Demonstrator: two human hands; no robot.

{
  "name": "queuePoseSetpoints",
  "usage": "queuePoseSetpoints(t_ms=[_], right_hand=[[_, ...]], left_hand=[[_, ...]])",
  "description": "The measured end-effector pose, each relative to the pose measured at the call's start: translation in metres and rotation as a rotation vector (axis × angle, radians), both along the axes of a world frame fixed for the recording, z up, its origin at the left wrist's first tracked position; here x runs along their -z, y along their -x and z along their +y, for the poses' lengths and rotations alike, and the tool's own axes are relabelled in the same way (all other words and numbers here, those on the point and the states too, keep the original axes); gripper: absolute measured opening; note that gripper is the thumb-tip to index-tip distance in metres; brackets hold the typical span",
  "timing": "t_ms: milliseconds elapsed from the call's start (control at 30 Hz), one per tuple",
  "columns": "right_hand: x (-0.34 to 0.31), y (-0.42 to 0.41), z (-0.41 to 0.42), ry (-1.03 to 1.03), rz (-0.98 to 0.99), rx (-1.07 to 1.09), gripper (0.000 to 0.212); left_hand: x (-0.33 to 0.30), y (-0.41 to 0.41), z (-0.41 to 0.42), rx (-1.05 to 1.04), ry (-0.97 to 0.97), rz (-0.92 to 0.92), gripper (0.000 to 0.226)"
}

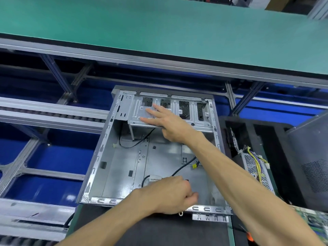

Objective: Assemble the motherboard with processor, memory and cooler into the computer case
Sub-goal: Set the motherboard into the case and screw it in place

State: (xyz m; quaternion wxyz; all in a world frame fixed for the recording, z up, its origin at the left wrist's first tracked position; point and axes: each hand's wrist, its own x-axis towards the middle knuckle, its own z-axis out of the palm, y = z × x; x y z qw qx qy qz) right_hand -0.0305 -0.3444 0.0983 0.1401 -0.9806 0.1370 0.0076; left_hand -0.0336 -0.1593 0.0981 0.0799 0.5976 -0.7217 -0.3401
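Inside the open computer case (124, 167), the right hand (165, 121) lies flat, fingers spread, on the drive cage (177, 110); the left hand (170, 194) has its grip curled at the case's near edge, on what cannot be told.

bright, even overhead light, soft shadows, wide-angle bending at the edges, motion blur throughout

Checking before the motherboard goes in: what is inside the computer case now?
The computer case holds loose black cables and a drive cage; no board. The left hand hides part of the floor.
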Motion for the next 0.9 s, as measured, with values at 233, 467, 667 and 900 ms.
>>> queuePoseSetpoints(t_ms=[233, 467, 667, 900], right_hand=[[0.0, 0.001, 0.007, 0.014, 0.003, 0.04, 0.095], [-0.003, 0.003, 0.012, -0.008, 0.015, 0.06, 0.094], [-0.025, 0.017, 0.007, -0.158, 0.078, 0.222, 0.086], [-0.044, 0.076, 0.027, -0.156, -0.489, 0.652, 0.03]], left_hand=[[0.001, -0.004, 0.004, -0.003, -0.052, 0.061, 0.055], [0.009, -0.007, 0.008, 0.007, -0.013, 0.074, 0.054], [0.013, -0.029, -0.01, -0.19, 0.091, 0.02, 0.03], [0.029, -0.032, -0.051, -0.388, -0.105, 0.19, 0.061]])
